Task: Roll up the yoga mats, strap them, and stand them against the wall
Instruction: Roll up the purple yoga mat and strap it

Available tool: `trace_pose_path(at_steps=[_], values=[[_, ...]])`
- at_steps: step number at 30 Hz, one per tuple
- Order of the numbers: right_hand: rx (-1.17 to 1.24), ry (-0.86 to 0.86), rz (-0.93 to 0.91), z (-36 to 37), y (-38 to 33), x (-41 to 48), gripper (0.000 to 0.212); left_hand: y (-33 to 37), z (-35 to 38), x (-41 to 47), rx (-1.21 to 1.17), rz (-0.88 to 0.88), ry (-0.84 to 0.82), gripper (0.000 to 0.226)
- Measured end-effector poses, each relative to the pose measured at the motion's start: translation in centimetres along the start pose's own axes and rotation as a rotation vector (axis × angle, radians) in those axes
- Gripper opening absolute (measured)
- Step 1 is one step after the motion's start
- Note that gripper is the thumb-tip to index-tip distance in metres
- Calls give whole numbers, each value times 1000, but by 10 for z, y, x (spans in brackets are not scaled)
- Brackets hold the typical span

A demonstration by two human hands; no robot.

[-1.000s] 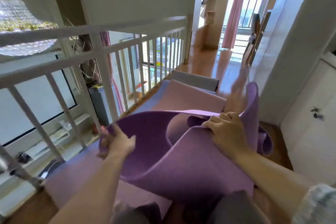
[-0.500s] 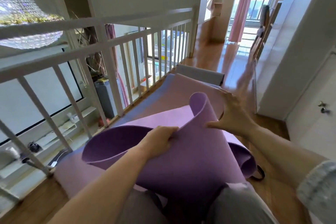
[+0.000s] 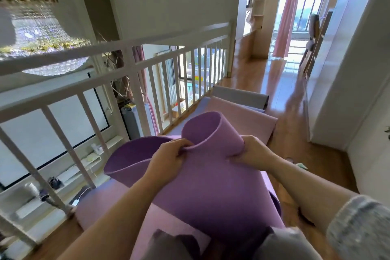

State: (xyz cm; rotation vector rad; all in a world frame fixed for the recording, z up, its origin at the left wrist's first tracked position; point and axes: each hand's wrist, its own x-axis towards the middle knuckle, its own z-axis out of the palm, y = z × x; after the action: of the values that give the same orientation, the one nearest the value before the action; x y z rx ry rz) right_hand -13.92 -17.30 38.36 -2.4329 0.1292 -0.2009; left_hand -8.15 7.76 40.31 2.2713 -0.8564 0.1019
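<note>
Gathering the purple mat [image 3: 200,188] at the centre of the frame, the person is curling its top edge into two loops, probably to start a tight roll. The left hand [image 3: 168,160] is pinching the fold between them, fingers curled over the edge; the right hand [image 3: 254,152] is gripping the right loop's outside. Both forearms [image 3: 118,207] are reaching in from the lower corners.
</note>
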Motion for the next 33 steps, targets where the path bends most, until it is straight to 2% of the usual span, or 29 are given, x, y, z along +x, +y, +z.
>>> trace_pose_path(at_steps=[2, 4, 7, 9, 11, 13, 14, 16, 18, 19, 20, 22, 24, 26, 28, 29, 31, 33], values=[[-201, 130, -162, -14, -35, 10, 32, 6, -17, 6, -52, -64, 100, 30], [-423, 233, -416, -28, -77, 22, 16, 12, -39, 11, -50, -122, 194, 28], [-706, 458, -796, -47, -119, 44, 23, 14, -67, 17, -38, -176, 274, 31], [-808, 573, -915, -60, -132, 54, 23, 16, -84, 15, -51, -193, 247, 30], [-842, 584, -963, -65, -144, 52, 21, 17, -101, 9, -184, -251, 153, 32], [-843, 552, -1005, -60, -146, 45, 29, 13, -118, 0, -371, -395, 63, 30], [-849, 526, -1011, -54, -145, 40, 29, 7, -125, -4, -434, -467, 39, 25], [-836, 483, -1023, -40, -142, 29, 21, -3, -133, -11, -542, -573, 93, 22], [-810, 464, -1029, -24, -142, 21, 20, -3, -137, -15, -584, -581, 105, 24], [-814, 435, -1030, -15, -143, 16, 20, 1, -137, -17, -563, -553, -13, 32], [-827, 396, -1029, -6, -144, 10, 19, 7, -137, -21, -494, -526, -199, 43], [-859, 360, -1027, 10, -145, -2, 17, 25, -131, -26, -261, -491, -550, 66], [-851, 372, -1023, 21, -145, -15, 18, 31, -114, -28, -56, -472, -707, 101], [-811, 355, -988, 30, -141, -22, 21, 29, -95, -32, 14, -466, -759, 118], [-820, 295, -936, 34, -137, -27, 23, 26, -82, -33, -60, -463, -715, 111], [-820, 208, -879, 34, -134, -28, 24, 27, -80, -34, -57, -422, -682, 99], [-835, -47, -698, 28, -130, -31, 34, 34, -78, -34, 138, -247, -601, 63], [-757, -240, -548, 22, -128, -33, 49, 42, -74, -38, 435, -47, -508, 38]])
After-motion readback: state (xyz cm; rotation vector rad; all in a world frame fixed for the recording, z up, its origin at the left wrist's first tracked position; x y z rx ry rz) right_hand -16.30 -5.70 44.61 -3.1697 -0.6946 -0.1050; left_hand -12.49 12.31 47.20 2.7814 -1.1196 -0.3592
